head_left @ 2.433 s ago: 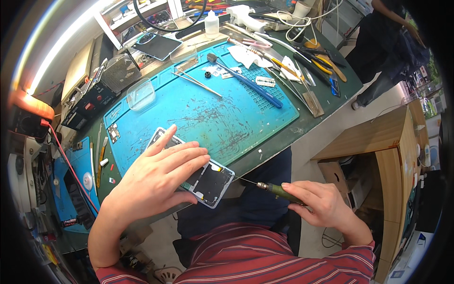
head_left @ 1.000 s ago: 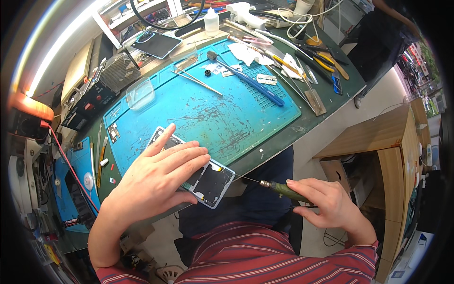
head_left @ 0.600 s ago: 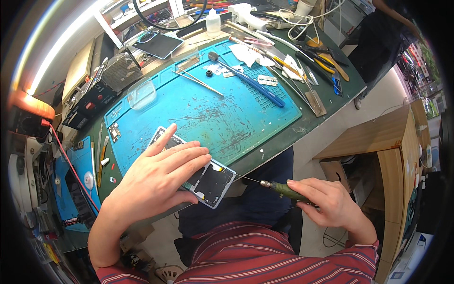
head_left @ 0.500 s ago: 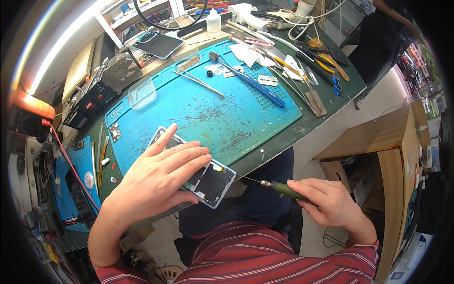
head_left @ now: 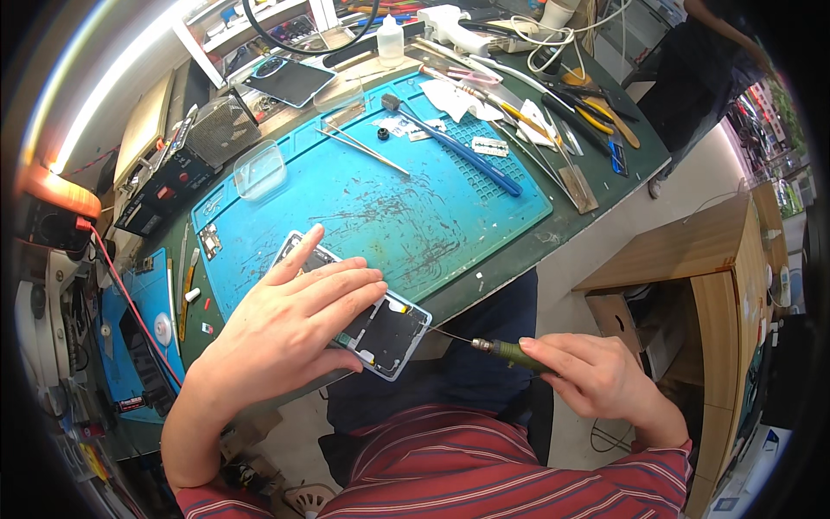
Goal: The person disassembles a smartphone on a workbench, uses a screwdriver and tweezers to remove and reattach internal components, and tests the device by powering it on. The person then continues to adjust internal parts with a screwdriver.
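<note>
My left hand [head_left: 298,303] lies across an opened phone housing [head_left: 393,342], its fingers stretched over the far part and the thumb along the near edge, holding it steady. Black panels and small yellow bits show inside the housing's near right end; the middle is hidden under the hand. In my right hand [head_left: 596,372] is a green-handled tool [head_left: 510,350] with a metal collar and a long thin shaft. Pointing left, the shaft's tip reaches the housing's right end; whether it touches cannot be made out.
The housing lies at the near edge of a blue work mat [head_left: 346,208]. Farther back are tweezers [head_left: 367,149], a blue-handled brush [head_left: 467,151], a clear plastic box [head_left: 260,170] and a white bottle [head_left: 391,41]. A wooden cabinet [head_left: 683,251] stands at right; a person [head_left: 700,78] is beyond the table.
My right hand and the green-handled tool have shifted slightly left, bringing the shaft closer to the housing's end. The left hand and housing stay put.
</note>
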A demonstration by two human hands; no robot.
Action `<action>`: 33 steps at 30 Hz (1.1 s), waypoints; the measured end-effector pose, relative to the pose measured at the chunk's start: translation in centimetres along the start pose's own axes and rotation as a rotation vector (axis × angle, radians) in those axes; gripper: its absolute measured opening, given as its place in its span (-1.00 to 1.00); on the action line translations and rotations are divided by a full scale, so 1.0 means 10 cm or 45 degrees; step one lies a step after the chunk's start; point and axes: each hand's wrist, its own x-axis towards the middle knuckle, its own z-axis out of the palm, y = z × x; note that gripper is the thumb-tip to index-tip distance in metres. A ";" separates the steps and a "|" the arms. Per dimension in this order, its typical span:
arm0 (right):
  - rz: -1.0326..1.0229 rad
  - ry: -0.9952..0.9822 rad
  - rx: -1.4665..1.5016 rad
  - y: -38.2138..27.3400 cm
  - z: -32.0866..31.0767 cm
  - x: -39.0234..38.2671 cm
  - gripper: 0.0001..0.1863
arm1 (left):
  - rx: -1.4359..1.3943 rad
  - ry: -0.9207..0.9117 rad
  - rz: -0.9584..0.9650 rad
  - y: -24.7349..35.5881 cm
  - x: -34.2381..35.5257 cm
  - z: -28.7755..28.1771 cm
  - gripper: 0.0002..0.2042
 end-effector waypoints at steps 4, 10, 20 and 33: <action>-0.023 0.058 0.030 0.02 0.10 -0.04 -0.33 | -0.010 -0.008 -0.002 0.00 0.00 -0.01 -0.14; -0.031 0.130 0.100 0.07 0.29 -0.08 -0.33 | -0.008 0.003 0.002 0.00 0.00 0.00 -0.15; -0.035 0.162 0.113 0.08 0.41 -0.11 -0.34 | 0.002 -0.003 0.002 0.01 0.01 0.00 -0.16; -0.030 0.162 0.072 0.04 0.37 -0.12 -0.35 | 0.015 0.003 0.001 0.02 0.00 -0.01 -0.15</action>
